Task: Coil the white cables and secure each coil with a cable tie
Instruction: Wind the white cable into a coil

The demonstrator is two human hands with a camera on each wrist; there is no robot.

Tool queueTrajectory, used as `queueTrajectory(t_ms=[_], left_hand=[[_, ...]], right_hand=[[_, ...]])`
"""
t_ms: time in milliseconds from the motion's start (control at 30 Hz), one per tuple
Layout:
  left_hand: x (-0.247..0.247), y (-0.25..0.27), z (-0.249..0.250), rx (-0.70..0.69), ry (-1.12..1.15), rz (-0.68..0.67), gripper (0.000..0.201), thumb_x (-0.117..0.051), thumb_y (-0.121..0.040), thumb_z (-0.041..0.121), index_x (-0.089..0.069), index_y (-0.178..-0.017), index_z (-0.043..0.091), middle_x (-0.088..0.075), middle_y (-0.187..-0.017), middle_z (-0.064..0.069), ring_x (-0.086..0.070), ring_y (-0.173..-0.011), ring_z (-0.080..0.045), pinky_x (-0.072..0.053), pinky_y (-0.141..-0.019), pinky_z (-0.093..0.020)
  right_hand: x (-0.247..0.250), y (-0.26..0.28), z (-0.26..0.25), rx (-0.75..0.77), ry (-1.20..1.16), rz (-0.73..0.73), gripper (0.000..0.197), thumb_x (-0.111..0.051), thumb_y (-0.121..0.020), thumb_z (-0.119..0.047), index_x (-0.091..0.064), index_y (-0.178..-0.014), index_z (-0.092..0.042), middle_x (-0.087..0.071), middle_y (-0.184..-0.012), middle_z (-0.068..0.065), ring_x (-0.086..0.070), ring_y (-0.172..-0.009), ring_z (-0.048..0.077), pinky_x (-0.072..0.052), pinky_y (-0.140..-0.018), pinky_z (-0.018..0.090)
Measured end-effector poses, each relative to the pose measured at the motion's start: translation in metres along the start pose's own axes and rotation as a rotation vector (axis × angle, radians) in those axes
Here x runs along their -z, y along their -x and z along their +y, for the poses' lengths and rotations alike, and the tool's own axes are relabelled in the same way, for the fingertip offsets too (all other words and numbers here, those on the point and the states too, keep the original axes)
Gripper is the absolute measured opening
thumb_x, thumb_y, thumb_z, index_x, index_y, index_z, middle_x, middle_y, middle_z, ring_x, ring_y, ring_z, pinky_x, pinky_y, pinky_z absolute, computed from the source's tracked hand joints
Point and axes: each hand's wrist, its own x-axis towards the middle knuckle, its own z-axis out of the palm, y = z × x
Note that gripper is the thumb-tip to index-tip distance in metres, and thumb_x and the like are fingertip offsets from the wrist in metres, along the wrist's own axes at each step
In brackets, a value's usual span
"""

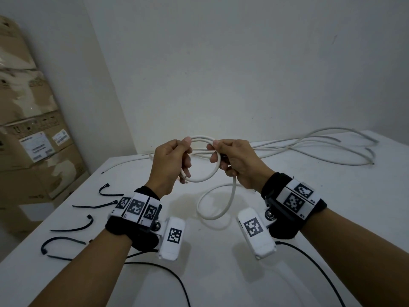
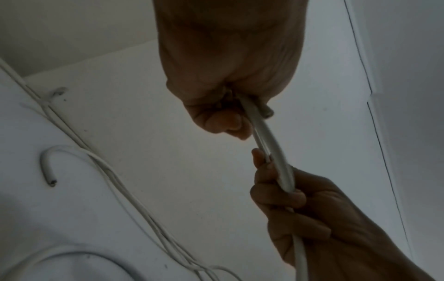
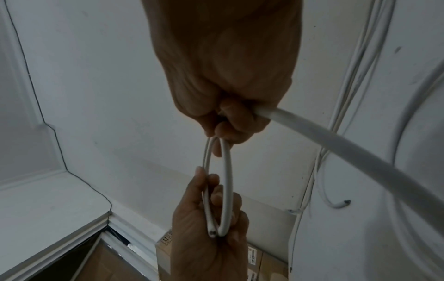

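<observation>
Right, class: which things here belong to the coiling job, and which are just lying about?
Job:
white cable, held as a coil by left hand and right hand
loose cables
black cable ties

Lying about:
cardboard boxes

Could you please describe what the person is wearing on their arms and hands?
Both forearms and hands are bare, with no sleeves or gloves. Each wrist carries a black fabric band with white panels printed with black square-code markers. A white boxy camera unit, also marker-printed, hangs off each band, trailing a thin black cable.
</observation>
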Motion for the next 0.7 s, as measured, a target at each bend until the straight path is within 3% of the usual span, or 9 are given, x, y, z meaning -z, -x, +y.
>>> queueTrajectory(t_ms=[133,233,367,700], left_hand=[[0.002,-0.002,0.003,0.003,0.063,-0.006,0.033,-0.052,-0.097,0.024,-0.053,-0.069,0.007,-0.048,-0.045,-0.002,-0.038,-0.03,-0.018,-0.028,-0.035,-0.019],[0.001,0.001,0.0,-0.023,0.046,-0.043,0.033,-0.049,-0.099,0.028,-0.055,-0.074,0.007,-0.048,-0.047,-0.001,-0.038,-0.03,-0.016,-0.026,-0.034,-0.019],[-0.002,0.006,-0.007,-0.09,-0.085,0.059,0.041,-0.042,-0.101,0.042,-0.053,-0.079,0.009,-0.045,-0.049,-0.005,-0.041,-0.031,-0.013,-0.028,-0.033,-0.019],[-0.008,0.004,-0.008,-0.12,-0.144,0.248,0.04,-0.037,-0.103,0.041,-0.049,-0.083,0.008,-0.045,-0.056,-0.008,-0.043,-0.034,-0.015,-0.032,-0.031,-0.019]], right_hand=[[-0.002,0.003,-0.002,0.002,0.091,-0.038,0.022,-0.055,-0.096,-0.024,-0.067,-0.092,-0.006,-0.063,-0.071,0.002,-0.047,-0.049,0.01,-0.036,-0.038,0.02],[-0.002,0.004,-0.002,0.014,0.072,-0.03,0.02,-0.053,-0.097,-0.02,-0.064,-0.088,-0.006,-0.058,-0.069,0.002,-0.046,-0.051,0.011,-0.04,-0.038,0.022],[-0.005,0.004,-0.002,0.009,0.034,0.006,0.019,-0.053,-0.097,-0.021,-0.064,-0.09,-0.006,-0.058,-0.07,0.002,-0.046,-0.052,0.011,-0.039,-0.038,0.021],[-0.019,0.007,0.008,0.152,0.123,0.128,0.015,-0.054,-0.096,-0.014,-0.068,-0.093,-0.008,-0.062,-0.067,0.004,-0.044,-0.048,0.01,-0.033,-0.035,0.02]])
